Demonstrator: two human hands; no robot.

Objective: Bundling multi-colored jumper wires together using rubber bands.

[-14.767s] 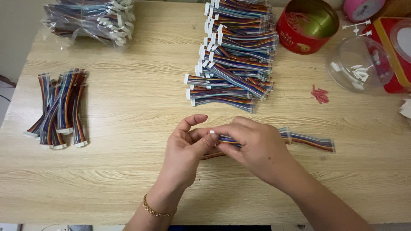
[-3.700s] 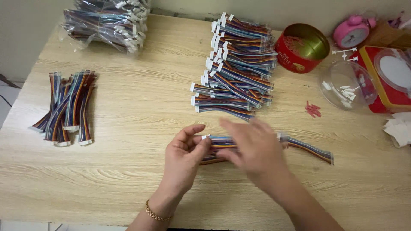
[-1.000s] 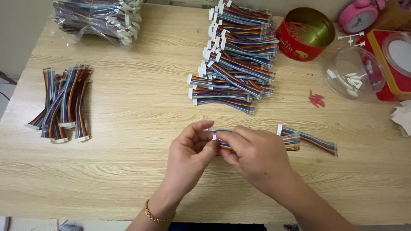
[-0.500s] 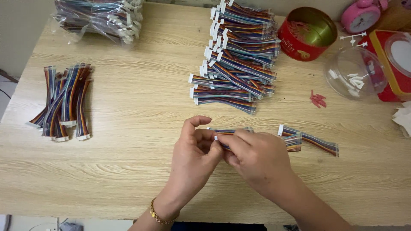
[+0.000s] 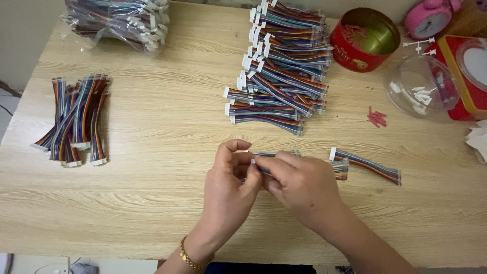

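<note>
Both my hands meet over the middle front of the wooden table (image 5: 162, 127), pinching a short multicoloured ribbon cable (image 5: 276, 154) with white connectors. My left hand (image 5: 231, 185) grips its near end between thumb and fingers. My right hand (image 5: 299, 182) covers the rest of the cable, with its fingertips at the same end. Another loose ribbon cable (image 5: 366, 165) lies flat just right of my right hand.
A tall stack of the same cables (image 5: 284, 66) lies behind my hands, a smaller bunch (image 5: 73, 119) sits at the left, and a bagged bundle (image 5: 119, 20) is at the back left. A red round tin (image 5: 365, 38), a clear bowl (image 5: 423, 86) and small red pieces (image 5: 377, 117) stand at the right.
My hands have stayed at the same spot, fingers shifting slightly on the cable's end. The loose cable on the right has not moved.
</note>
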